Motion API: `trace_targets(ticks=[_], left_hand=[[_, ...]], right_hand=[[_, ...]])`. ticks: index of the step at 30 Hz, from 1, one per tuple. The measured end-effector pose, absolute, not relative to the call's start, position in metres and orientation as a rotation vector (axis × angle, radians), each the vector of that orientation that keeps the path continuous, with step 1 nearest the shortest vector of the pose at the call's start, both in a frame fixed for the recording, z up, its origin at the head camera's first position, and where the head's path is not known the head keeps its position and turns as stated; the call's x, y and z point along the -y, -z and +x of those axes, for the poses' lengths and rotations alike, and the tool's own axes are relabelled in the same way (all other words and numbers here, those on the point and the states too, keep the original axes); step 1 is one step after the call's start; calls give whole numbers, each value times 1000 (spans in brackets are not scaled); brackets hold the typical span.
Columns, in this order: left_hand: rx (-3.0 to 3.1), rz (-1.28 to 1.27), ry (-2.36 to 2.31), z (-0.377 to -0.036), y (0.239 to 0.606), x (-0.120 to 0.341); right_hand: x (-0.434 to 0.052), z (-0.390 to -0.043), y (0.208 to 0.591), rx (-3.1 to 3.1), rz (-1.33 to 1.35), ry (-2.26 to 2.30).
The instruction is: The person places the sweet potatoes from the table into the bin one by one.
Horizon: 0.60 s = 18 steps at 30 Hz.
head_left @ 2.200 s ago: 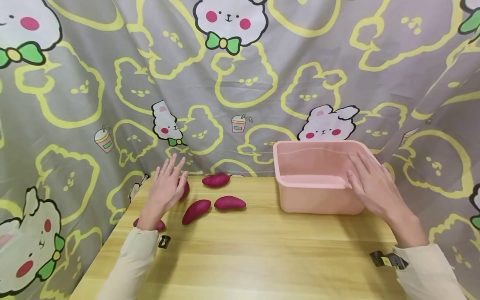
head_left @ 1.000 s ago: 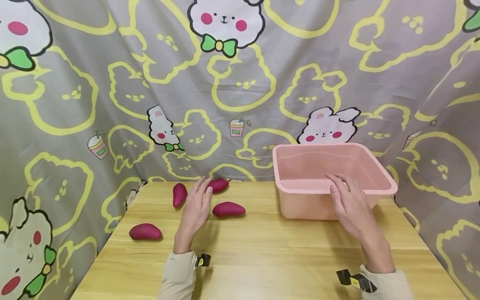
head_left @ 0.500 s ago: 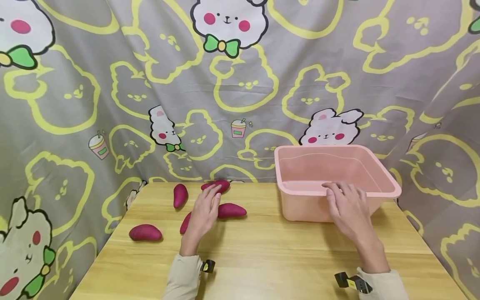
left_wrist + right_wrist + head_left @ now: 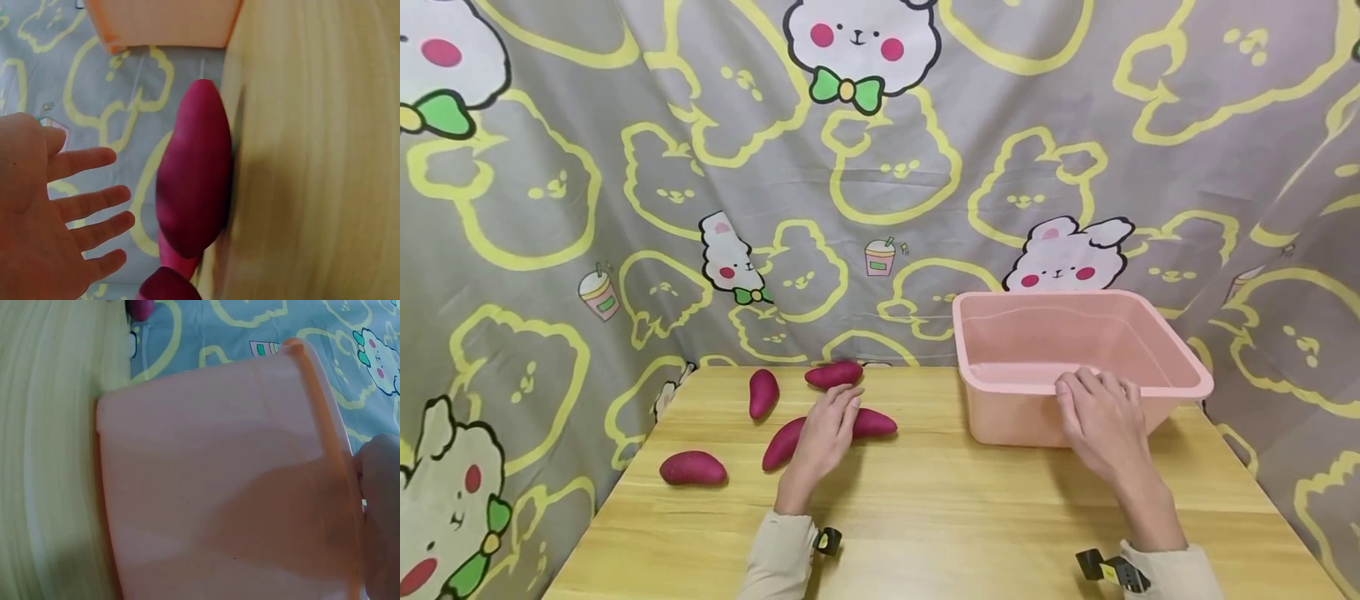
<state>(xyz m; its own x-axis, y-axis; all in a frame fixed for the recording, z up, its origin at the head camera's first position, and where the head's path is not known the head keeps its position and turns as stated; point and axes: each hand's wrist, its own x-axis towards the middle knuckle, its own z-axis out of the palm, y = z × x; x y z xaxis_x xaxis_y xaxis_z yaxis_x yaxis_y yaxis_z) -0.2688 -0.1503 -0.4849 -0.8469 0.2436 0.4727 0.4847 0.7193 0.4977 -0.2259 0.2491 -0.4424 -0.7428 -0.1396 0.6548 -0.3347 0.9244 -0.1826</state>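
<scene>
My left hand (image 4: 822, 440) hovers over the sweet potato (image 4: 877, 423) at the right of the group, hiding part of it in the head view. Its fingers are spread and relaxed, with a gap between them and the purple-red sweet potato (image 4: 195, 169) in the left wrist view. Just left of that hand lies another sweet potato (image 4: 782, 446), partly covered by it. My right hand (image 4: 1107, 425) holds the near rim of the pink plastic bin (image 4: 1011, 417), its fingers curled over the edge. No contents show in the visible part of the bin.
Other sweet potatoes lie on the wooden table (image 4: 940, 517): one near the back edge (image 4: 834, 375), one upright at left (image 4: 763, 394), one nearer the front left (image 4: 693, 468). A grey patterned curtain (image 4: 910, 208) hangs close behind and at both sides.
My left hand has swung from the far-left sweet potatoes rightward to the one at the group's right. My right hand has come from the bin's right side to grip its near rim.
</scene>
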Motion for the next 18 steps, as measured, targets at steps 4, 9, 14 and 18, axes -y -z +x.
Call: trace_targets(ticks=[4,9,14,18], left_hand=[[2575,-580,862,-269,490,148],[2596,-592,864,-270,490,144],[2648,-593,848,-269,494,140],[2693,-598,849,-268,498,137]], right_hand=[[-249,-227,441,2405,366,-353],[-250,-228,442,2377,380,-353],[-251,-229,443,2365,376,-353],[-252,-228,444,2366,371,-355]])
